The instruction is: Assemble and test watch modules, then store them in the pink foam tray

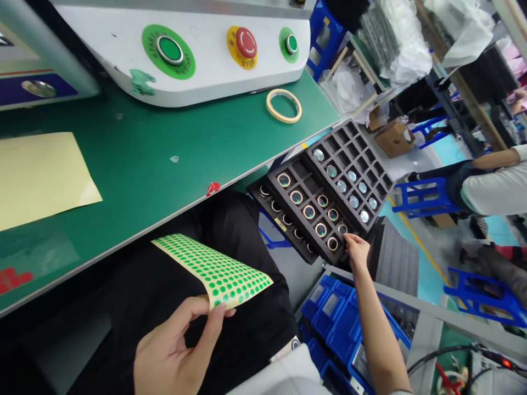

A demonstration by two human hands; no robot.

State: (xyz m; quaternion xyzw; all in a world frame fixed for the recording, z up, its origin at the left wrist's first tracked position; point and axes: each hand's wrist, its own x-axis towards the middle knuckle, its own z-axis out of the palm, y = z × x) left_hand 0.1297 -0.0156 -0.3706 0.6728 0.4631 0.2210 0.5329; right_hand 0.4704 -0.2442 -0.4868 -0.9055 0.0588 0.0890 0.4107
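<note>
Red button (246, 42) labelled "STOP"

This is a factory assembly floor. A green-matted work surface (173, 148) carries a white machine (185, 49) with green start buttons (169, 49) and a red emergency stop (246, 42). Black compartment trays (325, 192) hold small round parts, blue plastic bins (341, 323) stand below, and another worker (489, 186) sits further down the aisle among blue stools (424, 197).
</note>
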